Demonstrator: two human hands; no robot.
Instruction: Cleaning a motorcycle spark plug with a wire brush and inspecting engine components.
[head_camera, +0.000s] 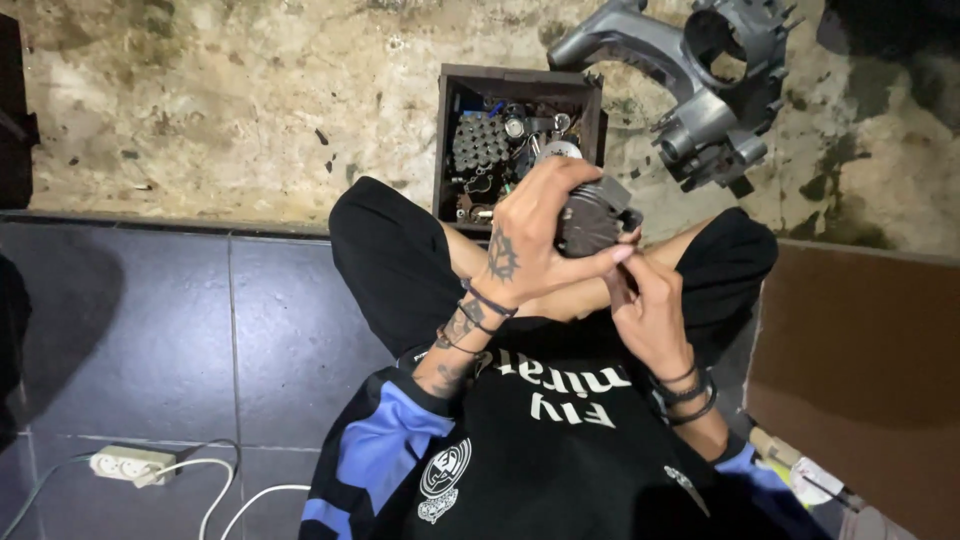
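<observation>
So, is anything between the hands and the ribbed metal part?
Nothing visible. The left hand wraps the ribbed metal part directly, and the right hand touches its lower edge with its fingertips.

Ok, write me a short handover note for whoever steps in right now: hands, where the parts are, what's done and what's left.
Left hand: wrapped over the top of a small dark ribbed motor part, holding it above the lap.
Right hand: fingertips at the part's lower edge; whether it pinches a tool or a small piece cannot be told.
Open dark parts box with bits and small hardware sits on the concrete just ahead of the knees.
Grey housing shell lies empty on the floor, to the right of the box.
White power strip is on the tiles at the left.
Done: part is out of the housing. Left: the work on the part in hand.
</observation>
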